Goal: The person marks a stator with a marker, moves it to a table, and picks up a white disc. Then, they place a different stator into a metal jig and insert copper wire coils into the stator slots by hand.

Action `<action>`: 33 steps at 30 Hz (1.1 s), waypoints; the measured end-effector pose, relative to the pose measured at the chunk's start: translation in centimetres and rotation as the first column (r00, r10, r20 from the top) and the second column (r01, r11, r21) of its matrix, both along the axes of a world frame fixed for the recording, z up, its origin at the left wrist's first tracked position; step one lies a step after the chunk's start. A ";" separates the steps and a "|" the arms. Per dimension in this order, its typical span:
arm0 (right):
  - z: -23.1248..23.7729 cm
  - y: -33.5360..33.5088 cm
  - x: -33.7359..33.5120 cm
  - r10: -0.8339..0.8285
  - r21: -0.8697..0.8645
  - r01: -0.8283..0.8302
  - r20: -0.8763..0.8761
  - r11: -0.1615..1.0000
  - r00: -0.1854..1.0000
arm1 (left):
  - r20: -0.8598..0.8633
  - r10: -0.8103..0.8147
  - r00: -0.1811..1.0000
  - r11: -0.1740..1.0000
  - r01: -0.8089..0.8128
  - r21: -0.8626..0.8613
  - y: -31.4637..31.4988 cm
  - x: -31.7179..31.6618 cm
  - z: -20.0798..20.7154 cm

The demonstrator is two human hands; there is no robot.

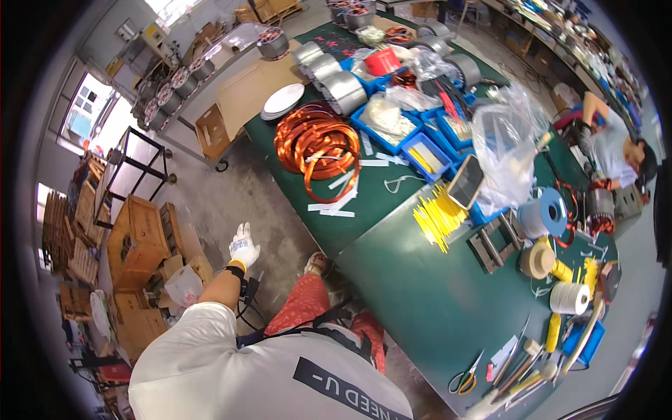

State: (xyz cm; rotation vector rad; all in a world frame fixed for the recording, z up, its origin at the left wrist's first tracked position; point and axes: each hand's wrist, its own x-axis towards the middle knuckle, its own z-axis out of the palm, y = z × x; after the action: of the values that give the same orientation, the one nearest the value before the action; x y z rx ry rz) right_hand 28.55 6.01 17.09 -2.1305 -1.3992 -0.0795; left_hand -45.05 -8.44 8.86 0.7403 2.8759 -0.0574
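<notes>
My left hand (243, 248), in a white work glove with a yellow cuff, hangs over the concrete floor beside the table's left edge. Its fingers are stretched out and hold nothing. A black band circles that wrist. My right hand does not show in the picture. On the green-topped table (406, 280), a coil of orange-brown copper wire (318, 143) lies at the far left, with strips of white paper (343, 199) around it. Yellow sleeving pieces (439, 218) are spread near the middle, next to a smartphone (466, 182).
Blue bins (427, 157) and clear plastic bags (507, 147) crowd the table's far side. Scissors (465, 378) and hand tools lie near the front right. Wire spools (570, 299) stand to the right. Another person (616, 150) works across the table. Wooden crates (136, 241) fill the left floor.
</notes>
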 end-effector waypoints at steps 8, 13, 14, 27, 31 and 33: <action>0.9 5.0 -30.7 0.139 -0.071 -0.397 -0.869 0.915 0.475 | 0.808 -0.060 0.587 0.048 -0.806 0.589 12.7 -21.2 -1.0; 1.3 4.5 -45.5 0.169 -0.081 -0.459 -0.862 0.885 0.478 | 0.986 -0.017 0.167 0.195 -0.966 0.167 25.4 -34.8 -3.3; 1.1 4.1 -47.1 0.193 -0.097 -0.478 -0.831 0.873 0.522 | 0.990 0.015 0.143 0.223 -0.965 0.136 26.9 -35.9 -3.2; 4.6 9.3 -75.1 0.373 -0.340 -0.754 -0.709 0.562 0.598 | 0.884 -0.169 0.435 0.101 -0.885 0.455 36.6 -42.0 -7.1; 2.3 13.9 -86.1 0.552 -0.224 -0.907 -0.733 0.356 0.398 | 0.887 -0.212 0.411 0.186 -0.874 0.449 35.4 -47.3 -12.2; -0.6 15.5 -92.2 0.651 -0.143 -0.908 -0.654 0.395 0.386 | 0.917 -0.105 0.385 0.371 -0.840 0.396 35.4 -48.1 -13.0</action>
State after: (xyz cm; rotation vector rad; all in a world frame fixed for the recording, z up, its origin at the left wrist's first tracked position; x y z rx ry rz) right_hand -63.63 21.52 16.51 -1.2915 -2.0915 1.2871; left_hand -93.17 27.00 -4.10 -0.1140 1.7277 1.5203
